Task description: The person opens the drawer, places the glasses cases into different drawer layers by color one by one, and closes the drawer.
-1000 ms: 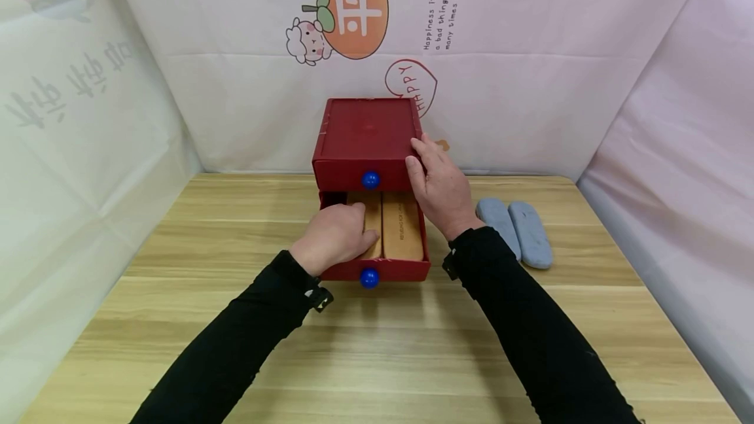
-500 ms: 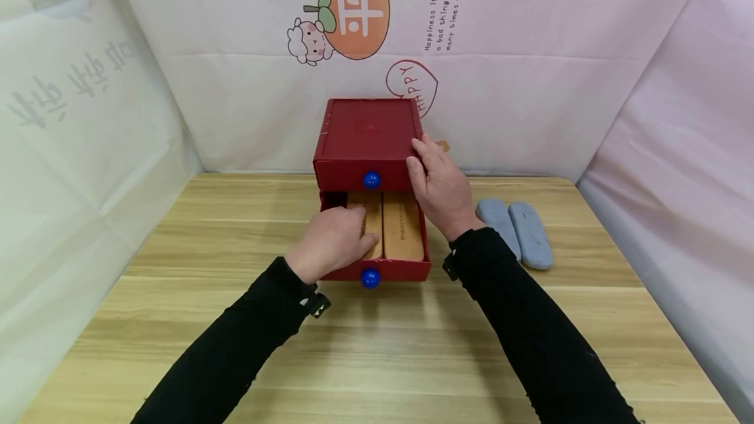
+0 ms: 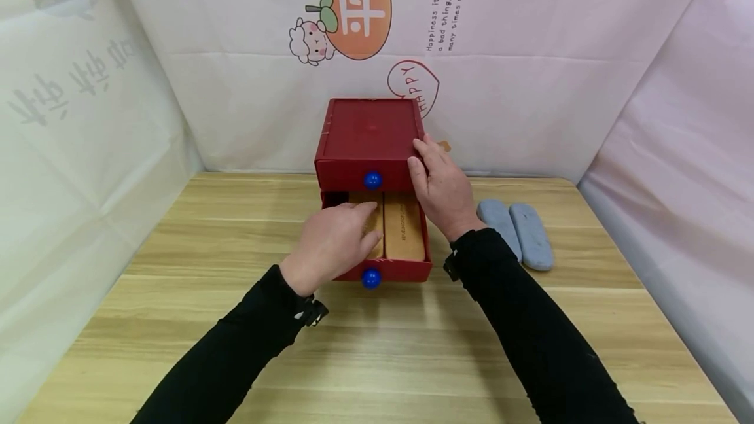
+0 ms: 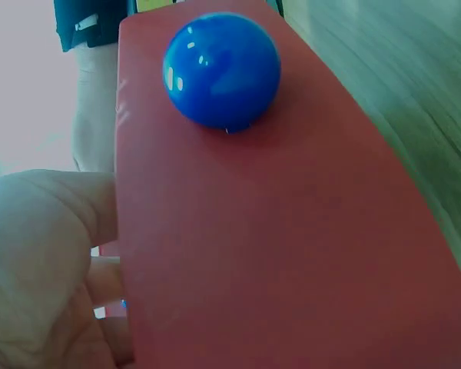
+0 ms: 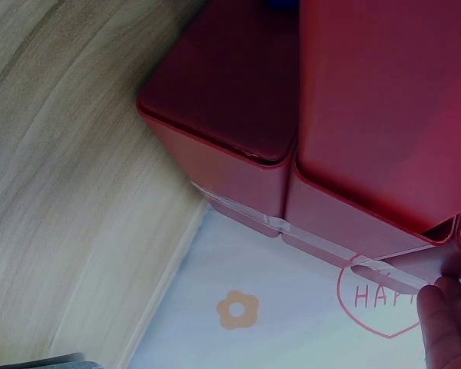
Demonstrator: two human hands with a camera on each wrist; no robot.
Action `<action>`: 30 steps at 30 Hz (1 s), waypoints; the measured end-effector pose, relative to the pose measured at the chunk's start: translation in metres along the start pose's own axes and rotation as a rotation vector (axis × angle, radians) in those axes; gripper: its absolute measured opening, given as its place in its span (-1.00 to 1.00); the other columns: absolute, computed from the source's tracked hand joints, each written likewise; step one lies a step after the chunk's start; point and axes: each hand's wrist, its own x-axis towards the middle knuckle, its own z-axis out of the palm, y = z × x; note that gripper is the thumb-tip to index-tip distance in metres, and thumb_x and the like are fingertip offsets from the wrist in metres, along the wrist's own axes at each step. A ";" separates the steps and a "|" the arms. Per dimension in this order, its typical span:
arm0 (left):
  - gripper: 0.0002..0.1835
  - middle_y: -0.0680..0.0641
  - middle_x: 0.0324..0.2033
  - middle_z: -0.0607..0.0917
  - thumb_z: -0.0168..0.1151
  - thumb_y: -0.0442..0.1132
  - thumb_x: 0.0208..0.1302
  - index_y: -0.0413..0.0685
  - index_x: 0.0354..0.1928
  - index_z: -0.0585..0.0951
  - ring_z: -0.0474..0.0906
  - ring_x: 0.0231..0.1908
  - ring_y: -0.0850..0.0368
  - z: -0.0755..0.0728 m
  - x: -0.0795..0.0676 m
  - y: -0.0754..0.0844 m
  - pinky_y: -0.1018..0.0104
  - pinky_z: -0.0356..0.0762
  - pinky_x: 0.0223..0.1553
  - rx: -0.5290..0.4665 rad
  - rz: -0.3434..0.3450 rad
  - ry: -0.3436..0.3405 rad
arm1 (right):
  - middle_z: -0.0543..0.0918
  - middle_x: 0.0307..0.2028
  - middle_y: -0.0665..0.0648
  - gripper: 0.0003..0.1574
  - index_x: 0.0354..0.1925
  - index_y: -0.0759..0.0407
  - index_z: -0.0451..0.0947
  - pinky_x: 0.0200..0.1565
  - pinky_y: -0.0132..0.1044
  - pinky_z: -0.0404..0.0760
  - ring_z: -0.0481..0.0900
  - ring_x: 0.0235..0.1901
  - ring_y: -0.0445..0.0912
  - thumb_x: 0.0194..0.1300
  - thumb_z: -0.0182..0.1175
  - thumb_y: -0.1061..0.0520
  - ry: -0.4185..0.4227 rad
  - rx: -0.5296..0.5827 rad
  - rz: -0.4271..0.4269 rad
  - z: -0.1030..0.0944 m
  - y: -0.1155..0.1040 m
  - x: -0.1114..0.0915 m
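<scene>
A red two-drawer box [image 3: 371,129] stands at the back of the table, its lower drawer [image 3: 391,271] pulled out. Inside that drawer, a tan oblong case [image 3: 376,250] lies beside a second tan case [image 3: 404,228] with small lettering. My left hand [image 3: 330,241] reaches over the drawer's left side onto the left-hand case; its thumb and index finger are extended and the other fingertips are hidden. In the left wrist view the drawer's blue knob [image 4: 223,71] shows beside this hand. My right hand [image 3: 444,192] rests against the box's upper right side, fingers extended along its edge.
Two grey-blue oblong cases [image 3: 532,235] lie side by side on the wooden table [image 3: 377,352], right of the red box. A printed white cloth [image 3: 235,97] hangs behind. The upper drawer, with its own blue knob [image 3: 372,180], is closed.
My left index finger has risen and stretched out over the left tan case, and the left wrist has shifted slightly back and left. The right hand has stayed in place.
</scene>
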 end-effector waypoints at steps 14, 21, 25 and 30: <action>-0.40 -0.13 0.08 0.67 0.28 0.09 0.22 -0.04 0.25 0.57 0.58 0.03 0.02 0.001 -0.020 0.003 0.11 0.58 0.04 -0.005 0.298 0.327 | 0.28 0.45 0.10 -0.24 0.45 0.04 0.28 0.30 -0.08 0.36 0.21 0.39 -0.13 0.50 -0.27 -0.29 0.013 -0.013 -0.009 0.001 0.001 0.000; -0.42 -0.13 0.07 0.68 0.31 0.10 0.20 -0.02 0.21 0.59 0.60 -0.04 0.04 0.003 -0.032 0.005 0.17 0.60 -0.05 0.030 0.402 0.460 | 0.28 0.45 0.09 -0.24 0.45 0.03 0.28 0.30 -0.07 0.37 0.22 0.39 -0.12 0.50 -0.27 -0.30 0.018 -0.011 -0.010 0.001 0.001 0.000; -0.45 -0.10 0.03 0.70 0.40 0.06 0.11 -0.02 0.13 0.65 0.63 -0.11 0.05 0.006 -0.040 0.007 0.22 0.62 -0.17 0.059 0.476 0.555 | 0.28 0.45 0.09 -0.25 0.45 0.02 0.28 0.30 -0.07 0.37 0.22 0.39 -0.12 0.50 -0.27 -0.30 0.017 -0.008 -0.009 0.002 0.002 -0.001; -0.50 -0.07 -0.03 0.72 0.41 0.04 0.10 -0.02 0.07 0.68 0.63 -0.16 0.07 0.010 -0.048 0.009 0.26 0.62 -0.25 0.092 0.552 0.650 | 0.27 0.45 0.09 -0.24 0.45 0.02 0.27 0.30 -0.08 0.37 0.22 0.39 -0.12 0.50 -0.28 -0.30 0.014 -0.009 -0.009 0.002 0.002 -0.001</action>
